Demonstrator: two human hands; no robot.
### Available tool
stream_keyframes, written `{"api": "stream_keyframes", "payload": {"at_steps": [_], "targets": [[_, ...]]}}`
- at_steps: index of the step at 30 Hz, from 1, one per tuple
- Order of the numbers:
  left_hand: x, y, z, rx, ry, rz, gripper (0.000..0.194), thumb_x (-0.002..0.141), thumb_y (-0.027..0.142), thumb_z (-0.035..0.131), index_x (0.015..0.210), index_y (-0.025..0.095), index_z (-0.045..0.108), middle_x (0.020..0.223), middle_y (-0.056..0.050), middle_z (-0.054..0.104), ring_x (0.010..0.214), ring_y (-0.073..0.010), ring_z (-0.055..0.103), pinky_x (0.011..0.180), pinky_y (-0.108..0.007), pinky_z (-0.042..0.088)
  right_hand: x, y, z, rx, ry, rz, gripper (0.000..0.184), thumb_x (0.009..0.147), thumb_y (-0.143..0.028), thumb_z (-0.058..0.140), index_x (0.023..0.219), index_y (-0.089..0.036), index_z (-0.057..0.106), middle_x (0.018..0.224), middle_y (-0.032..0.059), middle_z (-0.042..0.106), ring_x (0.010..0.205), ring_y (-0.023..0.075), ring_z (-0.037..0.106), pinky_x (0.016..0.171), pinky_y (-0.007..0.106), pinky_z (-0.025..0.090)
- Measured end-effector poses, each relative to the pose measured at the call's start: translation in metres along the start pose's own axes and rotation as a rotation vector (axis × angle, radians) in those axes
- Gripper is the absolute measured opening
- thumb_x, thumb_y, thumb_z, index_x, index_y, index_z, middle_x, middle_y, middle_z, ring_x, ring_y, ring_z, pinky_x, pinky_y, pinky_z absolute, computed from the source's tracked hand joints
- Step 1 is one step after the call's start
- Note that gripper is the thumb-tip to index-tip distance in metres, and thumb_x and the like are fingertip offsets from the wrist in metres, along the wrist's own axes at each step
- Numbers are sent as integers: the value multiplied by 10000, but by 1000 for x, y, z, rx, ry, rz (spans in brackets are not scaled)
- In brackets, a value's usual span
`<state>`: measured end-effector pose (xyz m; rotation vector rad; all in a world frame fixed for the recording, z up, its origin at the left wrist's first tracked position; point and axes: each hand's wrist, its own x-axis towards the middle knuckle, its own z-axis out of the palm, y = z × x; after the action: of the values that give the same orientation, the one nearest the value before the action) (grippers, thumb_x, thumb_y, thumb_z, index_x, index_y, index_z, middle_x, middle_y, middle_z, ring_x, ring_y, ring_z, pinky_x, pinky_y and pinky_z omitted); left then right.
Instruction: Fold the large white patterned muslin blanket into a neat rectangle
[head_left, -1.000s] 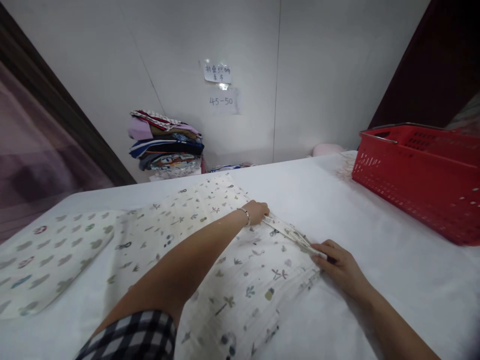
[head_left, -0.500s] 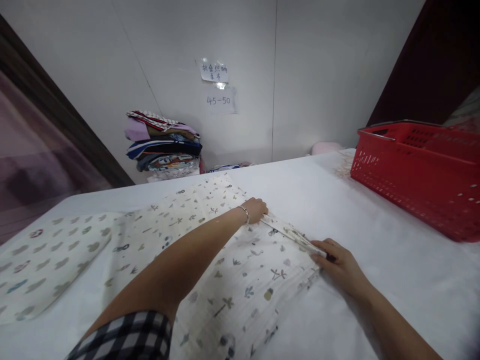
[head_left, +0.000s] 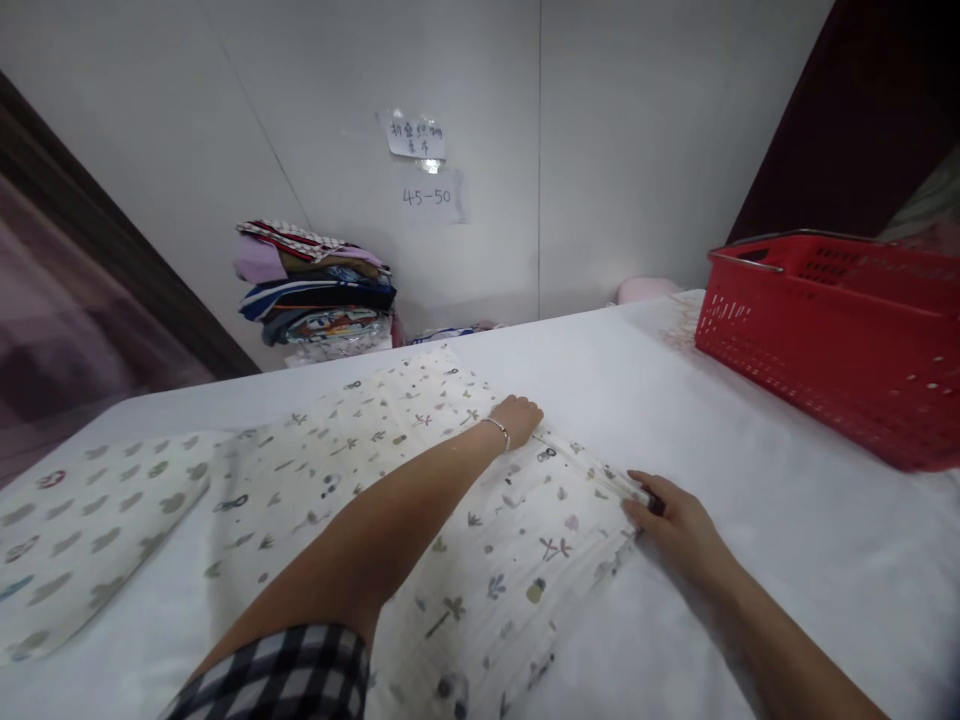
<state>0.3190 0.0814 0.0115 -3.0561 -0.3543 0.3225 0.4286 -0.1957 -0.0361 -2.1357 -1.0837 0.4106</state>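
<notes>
Fingers of the right hand pinch the edge of a printed cloth, spread over the worktop at lower centre; farther up, the left hand closes on the same edge, seemingly to hold it taut. A red basket stands at right, apparently out of the way; beyond, upper left, fabrics are stacked.

The first cloth lay across the table, its far corner near the table's far edge. The left hand and, nearer, the right hand were on its right margin. A second cloth lay to its left, the basket right. Behind the far edge: the textile stack.
</notes>
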Motion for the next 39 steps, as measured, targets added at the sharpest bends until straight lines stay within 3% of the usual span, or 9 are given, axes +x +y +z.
{"api": "stream_keyframes", "payload": {"at_steps": [7,15,22,27,33,39], "targets": [[5,-9,0,-125,-43,-101,299,837,170,376,1053,241,571,1154,-29,602,1009,-189,559,830,-323,430,2,6,3,37,32,5,484,752,-431,545,1168,-190,598,904,48,647,700,180,566,658,310,457],[3,-2,15,-95,40,-58,302,799,107,431,1072,165,548,1135,-111,593,1085,-250,506,944,-418,345,3,2,4,58,8,33,401,761,-407,528,1085,-199,639,744,20,611,654,172,553,608,287,433],[-1,-8,14,-190,50,-98,279,839,207,422,1071,240,574,1146,-28,604,1055,-199,532,895,-351,407,3,-2,1,14,-4,74,440,746,-394,507,1115,-189,627,745,15,608,657,167,549,604,273,422],[0,-10,15,-204,87,-72,227,841,241,444,999,235,607,1109,-19,616,1062,-189,523,937,-332,376,3,-3,1,20,2,61,430,736,-391,516,1100,-196,640,735,10,621,646,169,554,611,278,428],[2,-5,25,-209,138,-151,230,871,249,409,1006,219,593,1078,-36,618,1012,-192,541,884,-339,400,3,1,5,184,36,70,424,760,-422,510,1069,-164,643,828,45,646,718,184,574,656,289,451],[-3,1,19,-149,210,-136,211,856,250,481,1045,201,559,1128,-63,577,1098,-225,473,943,-384,331,2,-3,3,-16,18,21,456,800,-390,455,1218,-251,571,811,16,610,681,171,548,671,304,437]]}}
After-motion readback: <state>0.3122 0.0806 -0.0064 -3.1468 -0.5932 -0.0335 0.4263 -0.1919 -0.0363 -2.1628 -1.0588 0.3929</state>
